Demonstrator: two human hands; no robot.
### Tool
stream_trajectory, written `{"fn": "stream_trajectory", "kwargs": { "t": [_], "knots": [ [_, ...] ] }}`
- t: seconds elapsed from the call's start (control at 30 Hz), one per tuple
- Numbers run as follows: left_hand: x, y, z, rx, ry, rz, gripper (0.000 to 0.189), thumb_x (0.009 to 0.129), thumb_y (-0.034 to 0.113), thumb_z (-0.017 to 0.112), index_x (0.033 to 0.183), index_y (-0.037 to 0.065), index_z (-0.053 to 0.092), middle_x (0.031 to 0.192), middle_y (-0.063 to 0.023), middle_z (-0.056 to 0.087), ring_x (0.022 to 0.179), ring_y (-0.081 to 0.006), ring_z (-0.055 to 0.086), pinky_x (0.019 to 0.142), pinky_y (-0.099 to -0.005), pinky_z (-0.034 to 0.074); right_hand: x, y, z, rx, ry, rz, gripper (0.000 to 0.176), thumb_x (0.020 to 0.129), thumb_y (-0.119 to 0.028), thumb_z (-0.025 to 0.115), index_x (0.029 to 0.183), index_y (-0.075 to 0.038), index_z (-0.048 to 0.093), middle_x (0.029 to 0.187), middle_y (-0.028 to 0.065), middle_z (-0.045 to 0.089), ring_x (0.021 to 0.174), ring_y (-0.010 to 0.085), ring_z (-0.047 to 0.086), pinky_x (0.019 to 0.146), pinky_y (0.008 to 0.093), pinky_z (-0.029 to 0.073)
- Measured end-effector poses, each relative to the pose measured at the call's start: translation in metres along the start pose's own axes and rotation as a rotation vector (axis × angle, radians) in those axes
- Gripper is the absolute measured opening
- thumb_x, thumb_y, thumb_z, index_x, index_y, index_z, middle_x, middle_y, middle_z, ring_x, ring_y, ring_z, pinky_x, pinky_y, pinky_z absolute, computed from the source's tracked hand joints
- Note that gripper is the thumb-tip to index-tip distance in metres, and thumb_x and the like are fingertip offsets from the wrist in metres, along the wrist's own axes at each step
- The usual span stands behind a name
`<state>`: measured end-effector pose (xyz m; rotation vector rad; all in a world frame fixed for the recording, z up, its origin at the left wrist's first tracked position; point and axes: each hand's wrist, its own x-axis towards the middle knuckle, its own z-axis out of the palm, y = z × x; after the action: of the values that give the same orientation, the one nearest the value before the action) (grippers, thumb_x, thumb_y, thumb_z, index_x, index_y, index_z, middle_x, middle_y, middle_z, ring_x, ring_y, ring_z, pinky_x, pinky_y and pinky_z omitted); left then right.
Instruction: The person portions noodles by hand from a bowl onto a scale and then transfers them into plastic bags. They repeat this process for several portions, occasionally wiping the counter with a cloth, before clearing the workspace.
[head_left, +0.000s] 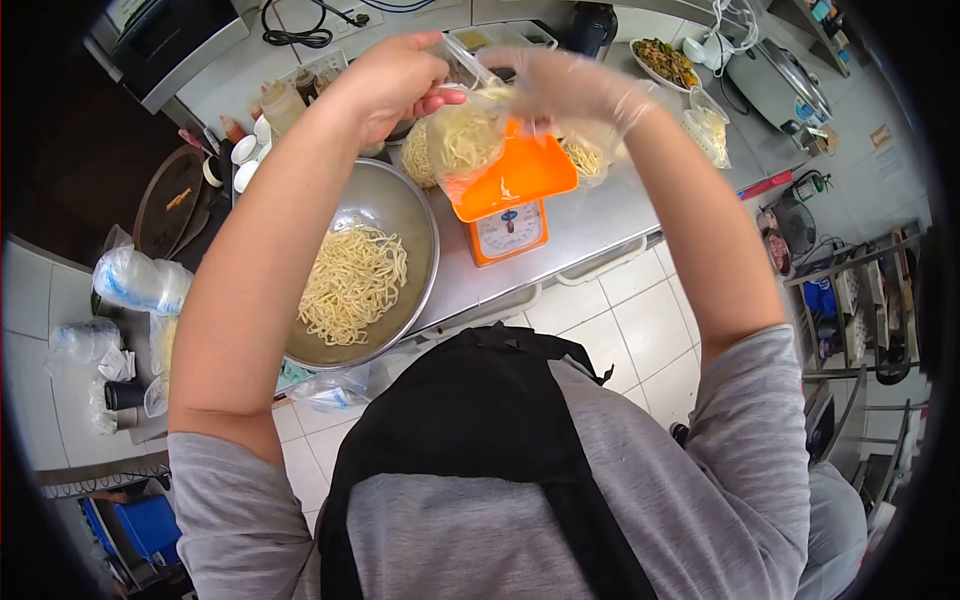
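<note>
A clear plastic bag of noodles (468, 140) hangs over the left side of the orange scale's tray (530, 180). My left hand (398, 80) pinches the bag's top, fingers closed. My right hand (565, 88), in a clear plastic glove and smeared by motion, is beside the bag's top; its fingers are too blurred to read. Below the tray is the scale's dial (509, 230). To the left, a large steel bowl (428, 262) holds loose noodles (352, 284). More bagged noodles lie behind the scale, at its left (417, 158) and right (584, 158).
The steel counter (455, 290) runs across the view. At the back right are a plate of cooked food (665, 64) and another noodle bag (708, 135). Bottles (282, 103) and white cups (245, 163) stand back left. Wrapped plastic bags (143, 280) are at far left.
</note>
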<state>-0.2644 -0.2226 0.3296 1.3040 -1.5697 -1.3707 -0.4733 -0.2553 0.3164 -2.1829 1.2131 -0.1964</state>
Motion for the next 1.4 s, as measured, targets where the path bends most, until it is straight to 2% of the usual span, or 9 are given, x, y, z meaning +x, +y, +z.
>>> {"fn": "stream_trajectory", "kwargs": {
  "t": [0.07,0.23,0.43,0.5,0.53,0.6,0.83,0.93,1.4],
  "knots": [
    [0.001,0.004,0.005,-0.007,-0.038,-0.006,0.07,0.089,-0.002,0.046,0.154,-0.001,0.02,0.099,-0.0062,0.059,0.086,-0.0101,0.064,0.067,-0.0196,0.05,0.006,-0.001,-0.019,-0.005,0.137,-0.004,0.075,0.08,-0.011,0.071,0.145,0.002,0.035,0.064,0.0038,0.055,0.055,0.0098,0.055,0.057,0.022,0.045],
    [-0.004,0.027,0.023,-0.117,-0.095,0.082,0.064,0.09,-0.004,0.046,0.151,-0.002,0.027,0.108,-0.0074,0.06,0.088,-0.0111,0.064,0.068,-0.0195,0.051,-0.056,-0.063,-0.044,-0.127,0.342,-0.307,0.047,0.088,-0.019,0.07,0.127,0.002,0.056,0.111,0.0158,0.067,0.095,0.026,0.065,0.085,0.0369,0.052],
    [-0.032,0.089,0.051,-0.153,-0.048,0.223,0.035,0.095,0.007,0.049,0.128,-0.003,0.051,0.096,-0.0024,0.061,0.075,-0.0071,0.057,0.064,-0.0196,0.046,-0.114,-0.012,-0.074,0.474,0.419,-0.443,0.06,0.089,-0.03,0.067,0.136,0.001,0.048,0.108,0.017,0.065,0.099,0.0216,0.065,0.087,0.0347,0.053],
    [-0.017,0.105,0.052,-0.363,-0.413,0.015,0.024,0.097,0.013,0.053,0.114,-0.002,0.058,0.095,-0.0065,0.065,0.074,-0.0123,0.06,0.064,-0.0245,0.047,-0.105,0.029,-0.025,0.791,0.287,-0.633,0.061,0.085,-0.021,0.068,0.137,0.003,0.046,0.101,0.0208,0.066,0.096,0.0208,0.067,0.086,0.0347,0.051],
    [-0.009,0.113,0.052,-0.43,-0.574,-0.114,0.022,0.098,0.017,0.055,0.107,-0.001,0.062,0.095,-0.0085,0.067,0.074,-0.0148,0.062,0.064,-0.0269,0.047,-0.09,0.023,-0.003,0.338,0.627,-0.552,0.055,0.086,-0.021,0.067,0.133,0.002,0.049,0.096,0.0229,0.066,0.09,0.0291,0.067,0.081,0.04,0.053],
    [0.014,0.083,0.089,0.113,-0.335,0.156,0.05,0.092,0.002,0.045,0.142,0.0,0.047,0.095,-0.0028,0.061,0.077,-0.0085,0.062,0.069,-0.0199,0.05,-0.08,0.053,0.033,-0.117,0.906,-0.314,0.049,0.088,-0.023,0.065,0.13,0.001,0.053,0.096,0.0257,0.066,0.091,0.0391,0.066,0.081,0.046,0.053],
    [0.019,0.058,0.106,0.074,-0.043,0.443,0.047,0.096,0.011,0.049,0.143,0.009,0.048,0.113,-0.0075,0.063,0.085,-0.0096,0.065,0.071,-0.0229,0.049,-0.102,0.156,-0.036,-0.132,1.0,0.106,0.033,0.094,-0.019,0.058,0.122,-0.003,0.064,0.113,0.0232,0.066,0.105,0.0377,0.064,0.089,0.0438,0.051],
    [-0.001,0.017,0.078,0.08,0.045,0.336,0.046,0.097,0.012,0.052,0.143,0.01,0.048,0.126,-0.0074,0.061,0.085,-0.0082,0.062,0.074,-0.0232,0.049,-0.115,0.205,-0.087,-0.405,1.031,0.374,0.032,0.096,-0.019,0.054,0.122,-0.002,0.063,0.112,0.0238,0.066,0.102,0.0373,0.064,0.089,0.0426,0.05],
    [-0.2,-0.178,-0.042,0.216,0.926,-0.169,0.037,0.1,0.013,0.055,0.137,0.007,0.055,0.114,-0.0041,0.064,0.083,-0.0048,0.056,0.073,-0.0212,0.048,-0.077,0.456,-0.11,-0.561,0.869,0.194,0.025,0.09,-0.011,0.058,0.11,0.003,0.064,0.099,0.0245,0.068,0.091,0.0412,0.063,0.082,0.0437,0.048]
  ]
}}
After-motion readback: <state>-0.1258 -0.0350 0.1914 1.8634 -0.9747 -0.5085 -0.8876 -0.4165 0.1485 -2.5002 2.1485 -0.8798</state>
